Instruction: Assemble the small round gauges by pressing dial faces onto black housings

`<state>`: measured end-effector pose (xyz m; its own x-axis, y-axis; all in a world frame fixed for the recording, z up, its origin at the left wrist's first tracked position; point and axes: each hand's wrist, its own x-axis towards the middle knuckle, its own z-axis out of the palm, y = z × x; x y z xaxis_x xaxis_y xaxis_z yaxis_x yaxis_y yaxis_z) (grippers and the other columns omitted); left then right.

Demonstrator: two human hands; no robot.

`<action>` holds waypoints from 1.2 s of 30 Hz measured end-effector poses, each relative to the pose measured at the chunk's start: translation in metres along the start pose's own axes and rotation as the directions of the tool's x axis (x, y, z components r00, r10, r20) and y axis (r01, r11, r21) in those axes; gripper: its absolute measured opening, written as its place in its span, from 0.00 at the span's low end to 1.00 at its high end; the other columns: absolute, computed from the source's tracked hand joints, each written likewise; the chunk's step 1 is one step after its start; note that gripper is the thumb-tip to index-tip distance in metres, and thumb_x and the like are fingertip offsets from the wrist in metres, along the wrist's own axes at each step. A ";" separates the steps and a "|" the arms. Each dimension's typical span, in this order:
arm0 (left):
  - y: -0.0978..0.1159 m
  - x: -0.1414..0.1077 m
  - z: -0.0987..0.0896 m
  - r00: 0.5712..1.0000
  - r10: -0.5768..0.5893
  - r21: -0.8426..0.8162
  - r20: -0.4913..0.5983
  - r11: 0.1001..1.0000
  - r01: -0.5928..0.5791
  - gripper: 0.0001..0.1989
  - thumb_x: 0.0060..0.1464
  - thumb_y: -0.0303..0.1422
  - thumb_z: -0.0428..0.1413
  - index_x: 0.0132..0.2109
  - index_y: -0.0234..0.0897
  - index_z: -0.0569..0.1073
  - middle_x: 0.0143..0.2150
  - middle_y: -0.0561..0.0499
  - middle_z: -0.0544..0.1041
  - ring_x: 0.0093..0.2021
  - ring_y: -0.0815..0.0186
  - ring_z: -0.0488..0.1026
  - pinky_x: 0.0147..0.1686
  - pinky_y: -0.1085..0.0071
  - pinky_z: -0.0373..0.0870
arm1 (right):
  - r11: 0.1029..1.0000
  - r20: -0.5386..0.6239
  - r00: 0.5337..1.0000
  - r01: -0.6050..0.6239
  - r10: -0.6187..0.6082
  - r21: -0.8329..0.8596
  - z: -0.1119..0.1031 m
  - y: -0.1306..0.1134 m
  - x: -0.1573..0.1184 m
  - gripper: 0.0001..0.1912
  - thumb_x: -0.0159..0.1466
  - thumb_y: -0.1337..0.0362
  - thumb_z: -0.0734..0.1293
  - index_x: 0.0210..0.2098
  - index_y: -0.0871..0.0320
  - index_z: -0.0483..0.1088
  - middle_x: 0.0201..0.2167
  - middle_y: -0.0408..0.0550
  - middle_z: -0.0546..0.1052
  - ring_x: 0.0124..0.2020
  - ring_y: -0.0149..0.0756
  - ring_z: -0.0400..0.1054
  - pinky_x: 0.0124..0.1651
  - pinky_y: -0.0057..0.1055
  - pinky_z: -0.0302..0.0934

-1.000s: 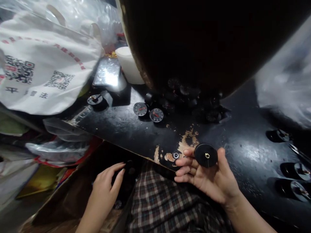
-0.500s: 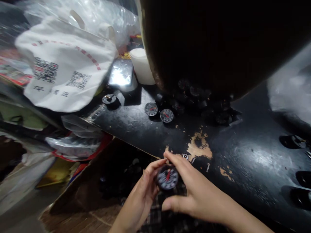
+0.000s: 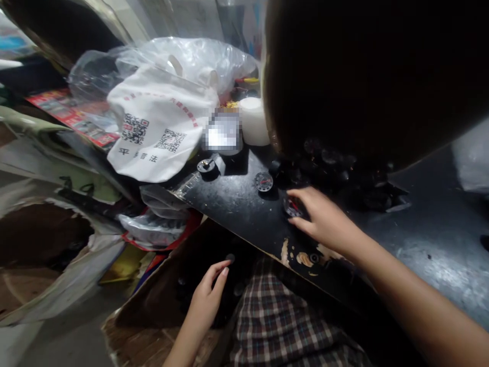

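Observation:
My right hand (image 3: 319, 216) is above the black table, its thumb and fingertips around a round black gauge (image 3: 292, 206) with a red needle. Left of it, another gauge (image 3: 263, 181) lies face up on the table. My left hand (image 3: 208, 293) reaches over an open cardboard box, thumb and index finger slightly apart. Near its fingertips is a small grey disc (image 3: 230, 258) in the dark box; contact is unclear. Farther left on the table, a round part with an exposed inside (image 3: 206, 165) sits near the edge.
The black table (image 3: 225, 204) has a worn edge and a loose ring (image 3: 314, 258). Dark gauges are clustered behind my right hand. A white cloth bag (image 3: 156, 127), a white roll (image 3: 254, 122) and a blurred bright object (image 3: 222, 130) stand behind. The cardboard box (image 3: 126, 311) is below.
My hands have parted from around a gauge. The right moved up over the table beside the gauges; the left went down over the box. The view has shifted left.

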<state>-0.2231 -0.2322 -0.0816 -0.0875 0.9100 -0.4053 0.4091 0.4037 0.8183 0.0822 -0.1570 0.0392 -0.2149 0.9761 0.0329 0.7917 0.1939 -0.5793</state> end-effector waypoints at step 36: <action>0.142 -0.013 0.092 0.722 0.664 0.175 0.196 0.701 -0.692 0.14 0.68 0.36 0.41 0.44 0.40 0.70 0.43 0.50 0.75 0.45 0.63 0.70 0.47 0.64 0.62 | 0.936 0.053 0.953 -0.304 0.300 0.176 0.003 0.000 -0.108 0.26 0.64 0.52 0.64 0.59 0.54 0.62 0.56 0.52 0.71 0.57 0.47 0.64 0.60 0.49 0.59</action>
<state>-0.0800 -0.1958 0.0027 0.3861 0.9065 0.1707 0.5065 -0.3630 0.7821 0.1039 -0.2627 0.0335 0.0023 0.9827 -0.1852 0.7058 -0.1328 -0.6959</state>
